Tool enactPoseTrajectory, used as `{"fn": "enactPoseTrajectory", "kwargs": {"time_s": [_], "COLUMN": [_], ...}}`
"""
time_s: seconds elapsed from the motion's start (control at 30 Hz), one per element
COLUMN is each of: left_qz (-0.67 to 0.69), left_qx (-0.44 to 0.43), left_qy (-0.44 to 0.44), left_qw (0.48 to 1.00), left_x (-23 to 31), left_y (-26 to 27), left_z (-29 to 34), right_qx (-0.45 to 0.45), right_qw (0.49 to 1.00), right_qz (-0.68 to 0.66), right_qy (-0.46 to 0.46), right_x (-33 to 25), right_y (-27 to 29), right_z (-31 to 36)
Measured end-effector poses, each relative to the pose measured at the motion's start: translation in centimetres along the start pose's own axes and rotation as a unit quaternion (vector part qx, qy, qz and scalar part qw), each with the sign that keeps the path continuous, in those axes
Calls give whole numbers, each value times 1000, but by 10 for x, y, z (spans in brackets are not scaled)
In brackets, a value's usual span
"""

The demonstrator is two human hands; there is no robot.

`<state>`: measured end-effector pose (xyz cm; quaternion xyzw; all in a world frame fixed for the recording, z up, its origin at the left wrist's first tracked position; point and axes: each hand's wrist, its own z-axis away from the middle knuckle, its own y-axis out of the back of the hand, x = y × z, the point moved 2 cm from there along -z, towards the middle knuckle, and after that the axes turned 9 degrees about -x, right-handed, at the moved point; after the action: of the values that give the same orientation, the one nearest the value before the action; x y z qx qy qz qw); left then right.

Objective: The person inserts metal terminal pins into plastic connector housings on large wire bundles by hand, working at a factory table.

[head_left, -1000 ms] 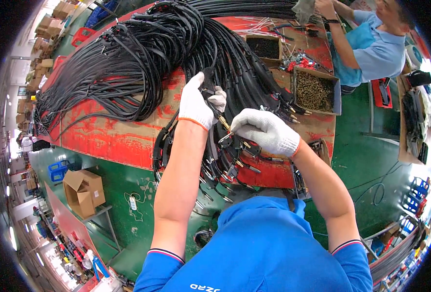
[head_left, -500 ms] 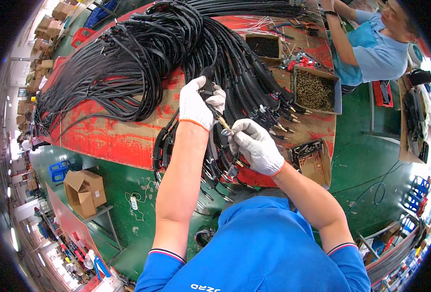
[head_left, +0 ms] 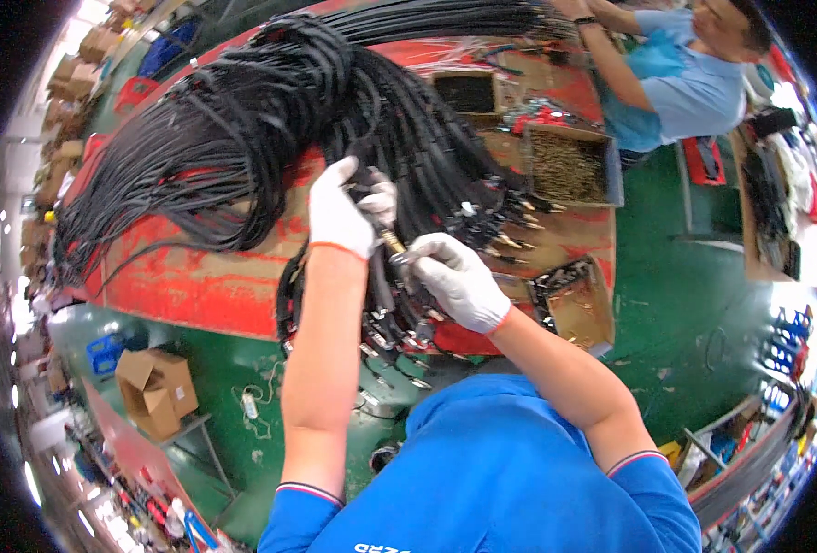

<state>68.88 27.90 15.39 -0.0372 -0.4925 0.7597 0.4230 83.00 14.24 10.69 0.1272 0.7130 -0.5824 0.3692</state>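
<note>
White knitted gloves cover both hands. My left hand (head_left: 346, 210) is closed around a black cable (head_left: 364, 170), whose brass-coloured end fitting (head_left: 393, 242) sticks out toward my right hand. With thumb and forefinger, my right hand (head_left: 462, 284) pinches a small silvery metal piece (head_left: 401, 259) at the tip of that fitting; its exact shape is blurred. Below and behind the hands lies a large bundle of black cables (head_left: 233, 120) with metal ends, spread over the table (head_left: 187, 290), which has a worn red and brown surface.
An open box of small brass parts (head_left: 570, 166) sits right of the cables, beside a tray of dark pieces (head_left: 464, 92). Nearer me is a cardboard box (head_left: 581, 318) with metal parts. A co-worker (head_left: 680, 83) in light blue works at the far right. Cartons (head_left: 155, 392) stand at left.
The whole view has shifted, so the table and cables appear farther left. Both hands keep the same grip on the cable and its fitting.
</note>
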Motion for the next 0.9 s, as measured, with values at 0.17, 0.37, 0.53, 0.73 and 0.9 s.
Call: {"fn": "enactPoseTrajectory", "kwargs": {"time_s": [0.17, 0.37, 0.53, 0.73, 0.9], "left_qz": [-36, 90, 107, 84, 71], "left_qx": [8, 25, 23, 40, 39], "left_qy": [2, -2, -8, -19, -20], "left_qw": [999, 996, 994, 995, 997], "left_x": [5, -4, -13, -20, -22], "left_y": [11, 31, 45, 46, 51], "left_z": [7, 5, 9, 8, 9], "right_qx": [-25, 64, 363, 367, 363], "right_qw": [987, 867, 714, 622, 457], "right_qz": [157, 493, 596, 667, 810], "right_qy": [-12, -42, -59, -181, -49], "right_x": [-9, -40, -52, -32, -56], "right_y": [2, 46, 125, 161, 160], "right_z": [1, 79, 203, 254, 216]}}
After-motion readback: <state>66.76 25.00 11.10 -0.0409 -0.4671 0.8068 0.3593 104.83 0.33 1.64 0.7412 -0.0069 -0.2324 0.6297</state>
